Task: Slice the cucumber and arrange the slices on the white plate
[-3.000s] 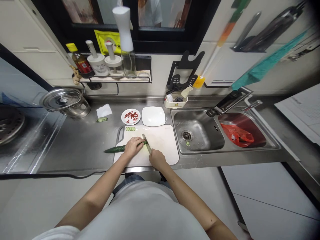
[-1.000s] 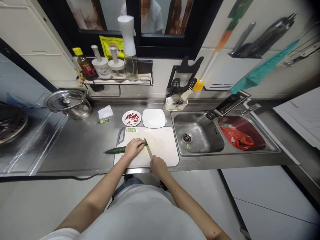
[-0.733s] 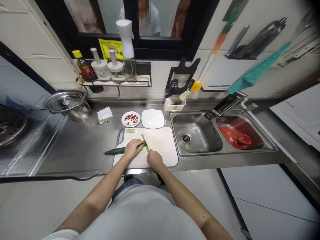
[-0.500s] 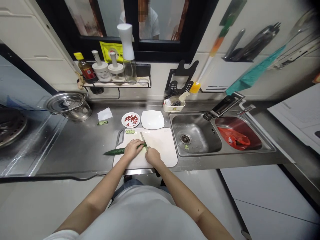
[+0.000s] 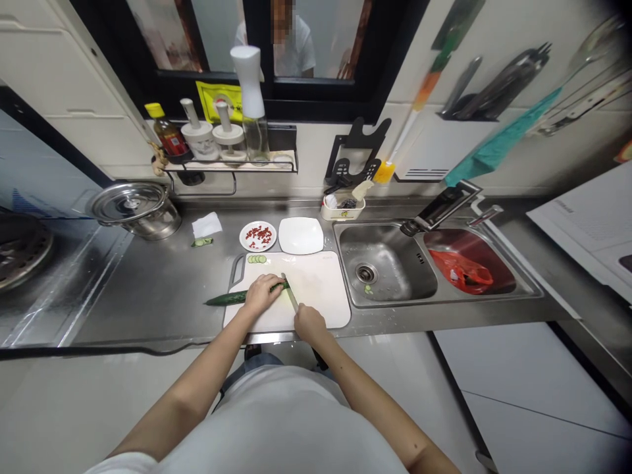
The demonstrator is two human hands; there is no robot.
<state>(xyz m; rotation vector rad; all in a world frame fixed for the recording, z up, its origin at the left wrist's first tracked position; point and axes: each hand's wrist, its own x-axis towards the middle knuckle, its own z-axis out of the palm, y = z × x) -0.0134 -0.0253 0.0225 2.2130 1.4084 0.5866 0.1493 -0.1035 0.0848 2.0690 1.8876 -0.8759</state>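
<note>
A dark green cucumber (image 5: 227,299) lies across the left side of a white cutting board (image 5: 323,283), its tip past the board's edge. My left hand (image 5: 263,293) is closed over the cucumber near its right end. In my right hand (image 5: 310,322) is the handle of a kitchen knife (image 5: 291,294); the blade points away from me, right by the cucumber's cut end. Several pale cucumber slices (image 5: 257,259) rest in a row at the board's upper left.
Behind the board stand a plate of chopped red pieces (image 5: 258,236) and a white square plate (image 5: 301,236). To the right is a double sink (image 5: 395,263) holding a red plastic bag (image 5: 461,271). A steel pot (image 5: 138,209) and a paper towel (image 5: 206,225) are on the left.
My right hand has drawn the knife a little toward me and to the right. My left hand stays on the cucumber in nearly the same place.
</note>
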